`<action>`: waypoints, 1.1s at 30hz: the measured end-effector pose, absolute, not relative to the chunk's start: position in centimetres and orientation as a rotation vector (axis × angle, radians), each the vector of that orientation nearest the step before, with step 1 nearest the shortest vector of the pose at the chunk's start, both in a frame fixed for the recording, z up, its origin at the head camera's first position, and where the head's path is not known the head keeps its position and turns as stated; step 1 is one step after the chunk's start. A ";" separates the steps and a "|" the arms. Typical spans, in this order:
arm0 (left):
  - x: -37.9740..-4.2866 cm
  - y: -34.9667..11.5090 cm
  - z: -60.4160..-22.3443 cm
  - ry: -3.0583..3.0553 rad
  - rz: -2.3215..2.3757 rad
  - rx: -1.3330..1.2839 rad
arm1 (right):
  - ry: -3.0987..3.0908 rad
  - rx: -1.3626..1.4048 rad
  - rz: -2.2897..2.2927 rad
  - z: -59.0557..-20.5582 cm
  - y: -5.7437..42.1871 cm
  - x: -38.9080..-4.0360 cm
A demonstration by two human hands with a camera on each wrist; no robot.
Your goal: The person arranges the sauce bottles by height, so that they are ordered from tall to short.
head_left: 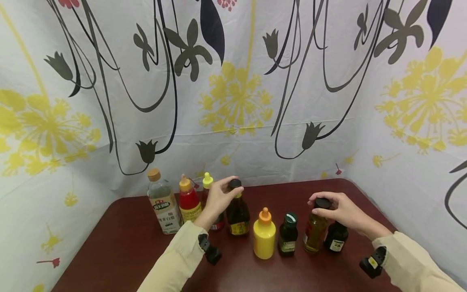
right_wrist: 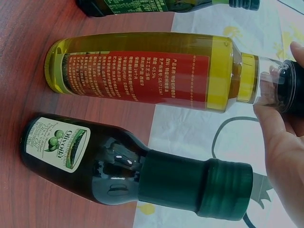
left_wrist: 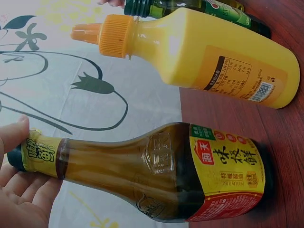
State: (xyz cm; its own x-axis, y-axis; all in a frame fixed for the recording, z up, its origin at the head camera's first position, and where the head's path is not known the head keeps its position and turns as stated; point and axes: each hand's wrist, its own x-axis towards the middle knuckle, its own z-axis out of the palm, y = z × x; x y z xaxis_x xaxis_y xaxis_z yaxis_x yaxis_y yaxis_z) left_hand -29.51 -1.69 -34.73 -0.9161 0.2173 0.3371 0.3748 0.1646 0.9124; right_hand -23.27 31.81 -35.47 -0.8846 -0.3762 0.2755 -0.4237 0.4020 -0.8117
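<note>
Faces a flower-printed cloth [head_left: 233, 101] and, before it, a dark red table [head_left: 120, 251]. Has near mid-table a dark sauce bottle [head_left: 238, 217], at right a golden oil bottle [head_left: 314, 233], both roughly upright. Has between these a yellow squeeze bottle [head_left: 264, 239] and a small green bottle [head_left: 288, 235]. Clamps the left hand [head_left: 220, 196] round the sauce bottle's capped top; with the right hand [head_left: 343, 209], pinches the oil bottle's black cap [head_left: 322, 203].

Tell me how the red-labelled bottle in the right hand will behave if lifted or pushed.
The red-labelled bottle is probably stiff and heavy: it looks like glass, with golden liquid filling most of it. Smooth and shiny, it may slip. Tall and narrow, it could tip if pushed near the cap the right hand pinches.
</note>
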 end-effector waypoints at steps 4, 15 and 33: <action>-30.0 -1.3 -34.8 -2.325 -1.826 -0.576 | -2.597 0.725 1.486 -35.4 31.9 -23.2; -31.1 -1.2 -34.6 -2.392 -1.829 -0.516 | -2.612 0.705 1.460 -35.5 31.9 -23.3; -32.6 -1.4 -35.4 -2.373 -1.831 -0.609 | -2.613 0.705 1.480 -35.5 31.8 -23.3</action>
